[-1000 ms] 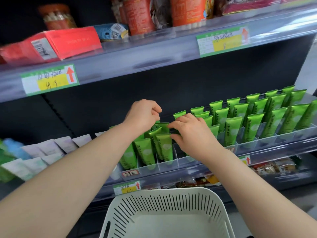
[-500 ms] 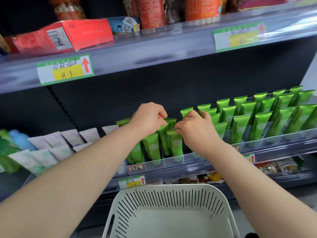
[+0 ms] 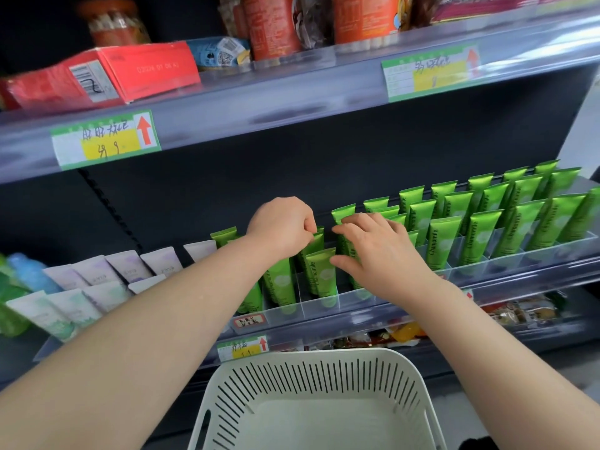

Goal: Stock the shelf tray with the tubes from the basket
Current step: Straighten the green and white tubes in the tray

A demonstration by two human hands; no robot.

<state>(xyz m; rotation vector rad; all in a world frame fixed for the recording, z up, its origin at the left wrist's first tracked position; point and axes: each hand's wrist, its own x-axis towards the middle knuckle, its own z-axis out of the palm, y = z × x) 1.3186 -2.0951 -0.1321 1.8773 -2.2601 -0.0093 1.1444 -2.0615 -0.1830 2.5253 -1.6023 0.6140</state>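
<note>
2 bare hands met over the clear divided tray (image 3: 324,308) on the middle shelf. The left hand (image 3: 282,227) had its fingers curled, with thumb and fingertips pinching the flat crimped top of a green tube (image 3: 317,243). That tube stood upright in a compartment near the tray's left end.

The right hand (image 3: 380,251) lay just beside it, palm down, with its fingers (image 3: 357,222) fairly straight and loosely spread. They touched the tops of the tubes under them, and the thumb lay by the top of the front tube (image 3: 323,271), which read Chamomile. This hand gripped nothing that could be seen.

To the right, more green tubes (image 3: 480,235) stood cap-down in about 3 rows, filling the tray's compartments out to the frame's edge. Below the hands, the white slotted basket (image 3: 311,381) sat in front of the shelf, its pale floor showing.

Left of the tray stood white and lilac tubes (image 3: 97,274), and beyond them a blue bottle (image 3: 27,271). On the upper shelf lay a red box (image 3: 136,71) with a barcode, beside orange packets (image 3: 272,24). 2 green-and-yellow price tags (image 3: 105,139) with red arrows hung on that shelf's rail. A smaller tag (image 3: 242,347) hung under the tray.
</note>
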